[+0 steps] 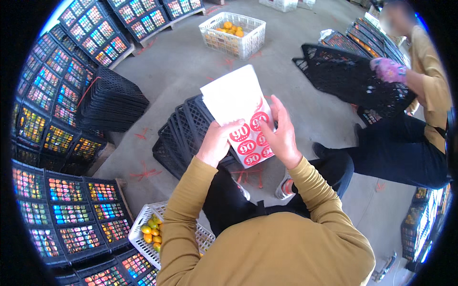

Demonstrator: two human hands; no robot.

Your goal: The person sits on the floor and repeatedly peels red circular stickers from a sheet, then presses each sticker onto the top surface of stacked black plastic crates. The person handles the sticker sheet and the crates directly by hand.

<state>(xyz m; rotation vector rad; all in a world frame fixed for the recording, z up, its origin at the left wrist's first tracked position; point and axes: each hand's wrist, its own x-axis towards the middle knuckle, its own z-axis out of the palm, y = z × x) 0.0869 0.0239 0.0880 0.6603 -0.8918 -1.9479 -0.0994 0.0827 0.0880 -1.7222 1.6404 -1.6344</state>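
Observation:
A sheaf of white sheets with round red stickers [247, 146] is held up before my chest, its upper part folded over and showing plain white. My left hand [219, 140] is closed on its left edge, thumb on top. On the right side, my right hand [282, 134] touches the stickers with thumb or index finger, the other fingers raised and spread; whether it grips a sheet I cannot tell. Beneath the sheets, black plastic mesh crates [179, 132] lie in a slanted stack on the floor.
A white crate of orange fruit [232, 39] stands ahead, another [146, 246] beside my left leg. Nested black crates [111, 100] and loaded crate stacks [64, 211] line the left. At right, a co-worker in a pink glove [388, 70] holds black crates [343, 71].

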